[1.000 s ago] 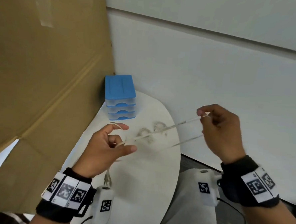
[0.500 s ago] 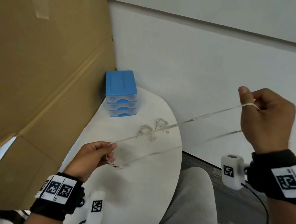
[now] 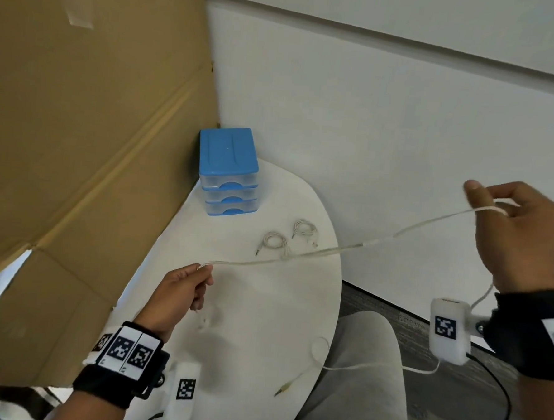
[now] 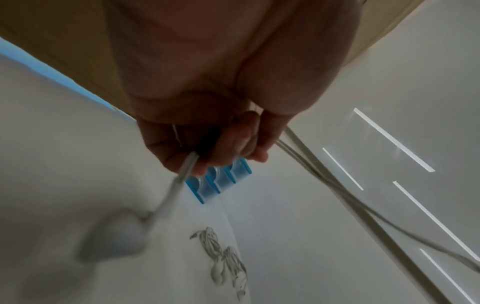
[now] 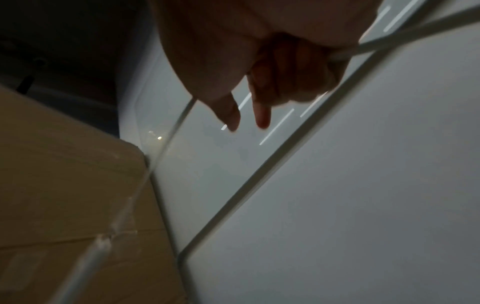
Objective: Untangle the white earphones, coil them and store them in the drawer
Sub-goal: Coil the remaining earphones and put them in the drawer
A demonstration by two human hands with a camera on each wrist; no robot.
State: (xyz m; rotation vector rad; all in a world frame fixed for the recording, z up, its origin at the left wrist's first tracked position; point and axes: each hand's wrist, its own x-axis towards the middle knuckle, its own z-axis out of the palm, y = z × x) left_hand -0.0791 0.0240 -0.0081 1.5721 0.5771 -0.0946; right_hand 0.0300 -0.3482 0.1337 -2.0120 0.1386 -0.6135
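Note:
A white earphone cable (image 3: 331, 252) stretches taut in the air between my two hands above the white table (image 3: 263, 306). My left hand (image 3: 196, 281) pinches its earbud end near the table's middle; an earbud (image 4: 114, 238) dangles blurred below the curled fingers (image 4: 228, 144). My right hand (image 3: 508, 217) is raised out to the right past the table edge and holds the cable, which loops over a finger. The cable's tail (image 3: 373, 366) hangs down across my lap and its jack plug (image 3: 286, 388) lies near the table's front edge. The blue three-drawer box (image 3: 227, 171) stands at the back, drawers closed.
Two other coiled white earphones (image 3: 275, 242) (image 3: 304, 228) lie on the table in front of the drawer box. A big cardboard sheet (image 3: 79, 132) leans along the left side. A white wall (image 3: 404, 120) is behind. My grey-trousered leg (image 3: 355, 393) is under the table's right edge.
My right hand has swung far up and right, pulling the cable out straight and long. My left hand dropped lower and curled round its end. The tail and jack now trail over the table's front edge.

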